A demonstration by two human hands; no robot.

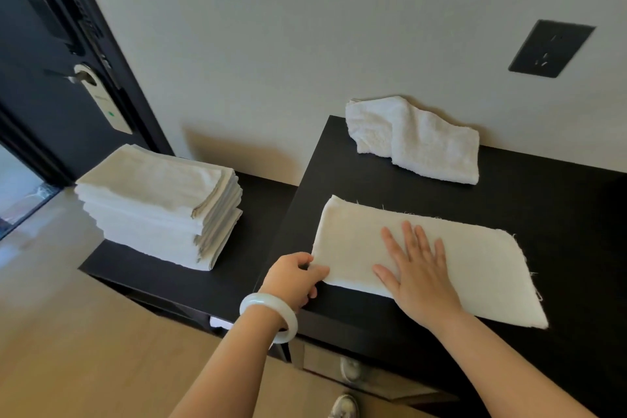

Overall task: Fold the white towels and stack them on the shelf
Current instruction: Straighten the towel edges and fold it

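Nearest, the left hand (294, 279) pinches the left end of a half-folded white towel (475, 268) on the dark table (559, 214), probably to fold it over. The right hand (418, 276) lies flat, fingers spread, pinning the cloth. To the left, on a lower shelf (258, 214), sits the stack of folded towels (159, 200) — farther back, against the wall, a crumpled towel (414, 139) waits.

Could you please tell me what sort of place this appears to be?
Probably a hotel room: a pale card tag hangs from the dark door's handle, and a tall stack of folded white towels sits on a low black shelf.
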